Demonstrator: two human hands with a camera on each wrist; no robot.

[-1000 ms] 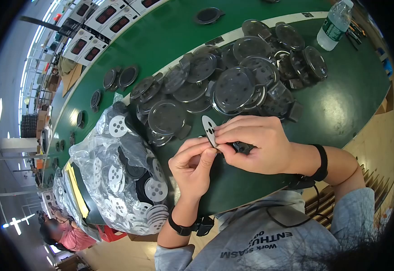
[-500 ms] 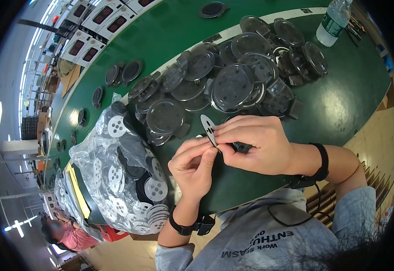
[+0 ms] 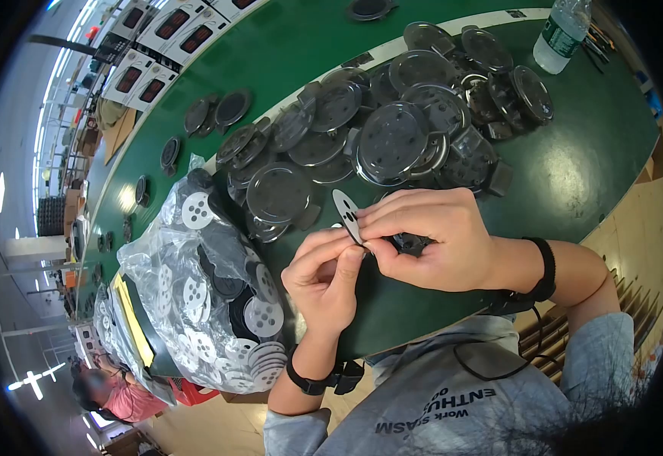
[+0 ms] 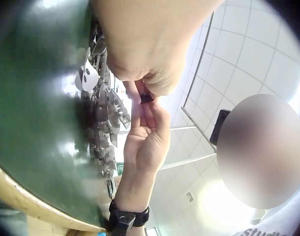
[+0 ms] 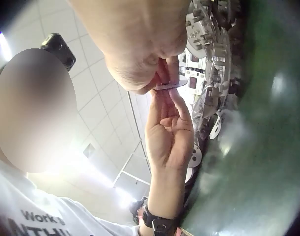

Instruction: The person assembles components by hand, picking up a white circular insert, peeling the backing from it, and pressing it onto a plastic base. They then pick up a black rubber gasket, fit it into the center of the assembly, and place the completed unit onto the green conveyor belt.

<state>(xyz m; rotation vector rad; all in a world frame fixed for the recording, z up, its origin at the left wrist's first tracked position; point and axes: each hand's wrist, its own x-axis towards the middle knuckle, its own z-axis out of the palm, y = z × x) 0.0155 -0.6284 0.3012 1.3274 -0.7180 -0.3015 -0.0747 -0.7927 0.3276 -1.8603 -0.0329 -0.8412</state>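
Between both hands stands a thin white disc (image 3: 344, 207) with dark holes, tilted on edge above the green table. My left hand (image 3: 322, 283) pinches its lower edge between thumb and fingers. From the other side, my right hand (image 3: 434, 242) grips the same edge, thumb and fingertips meeting the left hand's. The right wrist view shows the disc (image 5: 175, 85) nearly edge-on between the fingertips. A black part (image 3: 409, 243) shows partly behind the right hand. To the left of the hands lies a clear plastic bag (image 3: 145, 254) of similar white discs.
Beyond the hands is a heap of dark round parts with glossy covers (image 3: 392, 144). A water bottle (image 3: 561, 36) stands at the far right. More dark round parts (image 3: 232, 109) lie across the strip, with printed boxes (image 3: 145, 74) behind. Another person (image 3: 122, 395) sits at lower left.
Both hands keep their grip on the disc. Its upper edge has leaned slightly left, and the far dark parts have shifted to the right in view.
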